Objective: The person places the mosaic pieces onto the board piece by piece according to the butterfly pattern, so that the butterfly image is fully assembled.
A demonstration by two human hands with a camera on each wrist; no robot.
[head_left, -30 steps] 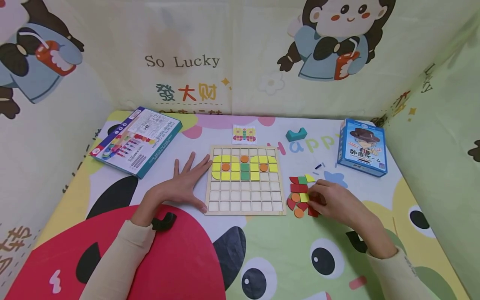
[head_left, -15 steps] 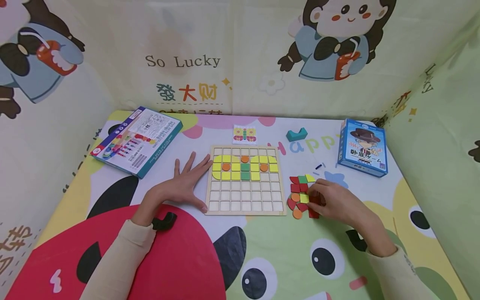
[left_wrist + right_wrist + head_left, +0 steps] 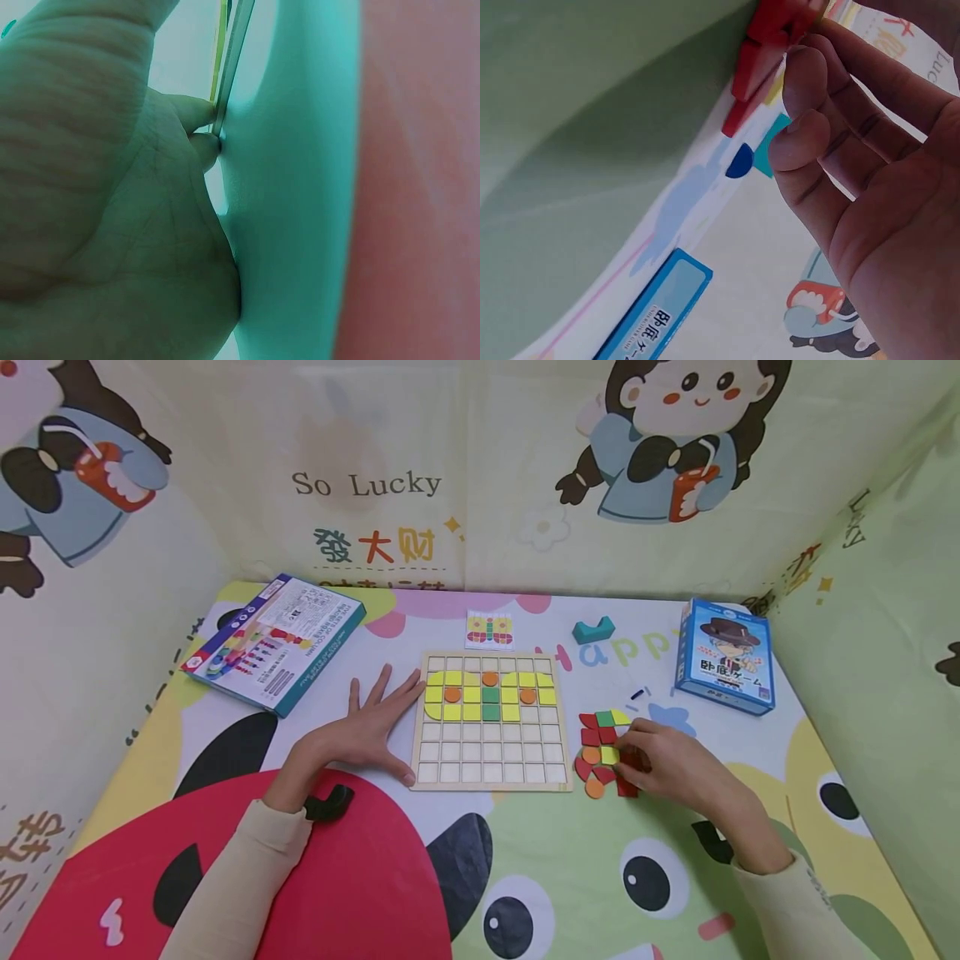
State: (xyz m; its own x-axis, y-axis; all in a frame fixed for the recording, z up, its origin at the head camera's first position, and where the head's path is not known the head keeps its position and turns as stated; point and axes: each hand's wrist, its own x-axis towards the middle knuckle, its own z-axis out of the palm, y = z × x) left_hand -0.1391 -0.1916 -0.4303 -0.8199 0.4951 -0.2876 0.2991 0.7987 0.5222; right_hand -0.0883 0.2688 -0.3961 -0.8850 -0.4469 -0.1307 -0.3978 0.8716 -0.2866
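Note:
A light wooden grid board lies mid-table, bearing yellow tiles, orange discs and green squares in its upper rows. My left hand is spread along the board's left edge, thumb at the lower left corner and a fingertip higher up. Right of the board my right hand is at the loose pile, bent fingertips beside a yellow square and red tiles. In the right wrist view red tiles sit beside its fingertips; I cannot tell whether it pinches one.
Behind the board lies a butterfly picture card. A teal notched block and a small dark piece lie to the right. A flat box is at back left, a blue box at back right.
In the pile, the two red squares have parted slightly and the lowest orange disc has shifted a little left. My right hand stays at the pile; the left hand has not moved.

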